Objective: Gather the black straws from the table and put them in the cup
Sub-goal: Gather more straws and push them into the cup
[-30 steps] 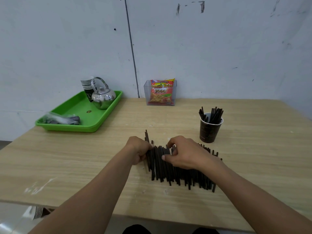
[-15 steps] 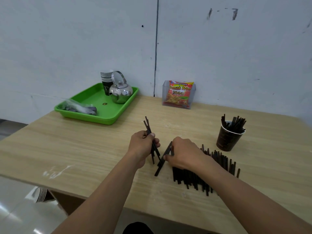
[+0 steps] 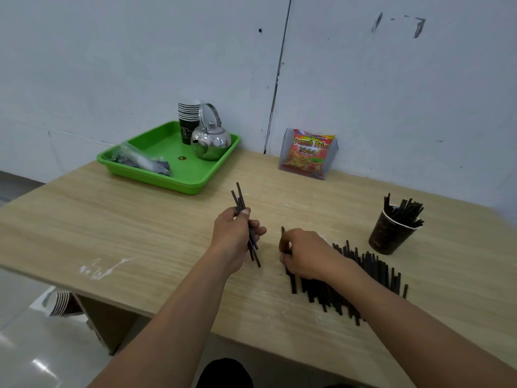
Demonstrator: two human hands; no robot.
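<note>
While the left hand (image 3: pixel 233 236) grips a small bundle of thin, matte black straws (image 3: pixel 240 200), some three or four, raised just above the bench (image 3: pixel 140 225), the fingers of the right hand (image 3: pixel 307 254) curl round one straw at the left end of the heap (image 3: pixel 372 271), too many to count, lying on the bench. One dark paper cup (image 3: pixel 391 233) stands just beyond the heap, holding more.

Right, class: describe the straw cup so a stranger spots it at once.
Start at the table; go to its right side, just beyond the loose straws. The cup stands alone there with straws poking out, unlike the stacked cups on the tray.
</note>
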